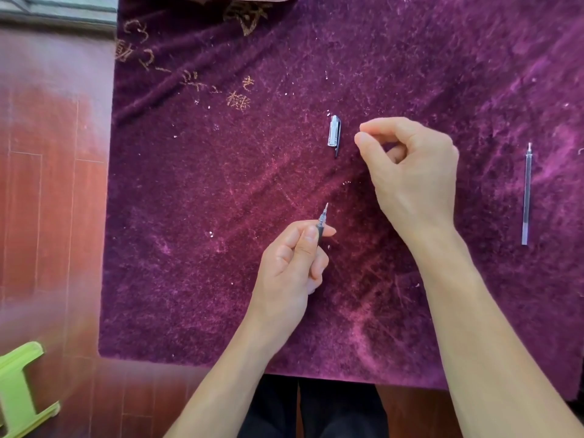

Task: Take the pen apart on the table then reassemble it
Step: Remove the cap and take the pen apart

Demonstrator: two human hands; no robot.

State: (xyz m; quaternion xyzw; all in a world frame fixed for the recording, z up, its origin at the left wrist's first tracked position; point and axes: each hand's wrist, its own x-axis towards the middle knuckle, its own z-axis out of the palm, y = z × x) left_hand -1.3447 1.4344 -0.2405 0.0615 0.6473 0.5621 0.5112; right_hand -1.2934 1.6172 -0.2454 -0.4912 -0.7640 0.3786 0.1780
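- Bench (221, 279), under a purple cloth, fills centre and right of frame; its left edge borders wood floor (47, 200), the near edge runs at lower centre.
- Open cloth lies left of both hands.
- Left hand (290, 267): grip closed on the pen (322, 221), tip up, long axis near vertical.
- Right hand (410, 172): thumb and forefinger pinched; contents cannot be told.
- Cap (334, 134) lies upright-oriented at centre; refill (527, 194) lies vertical at right edge.

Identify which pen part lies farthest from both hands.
The clear refill, alone at the cloth's right side; the cap lies beside the right hand, and the left hand holds the barrel.
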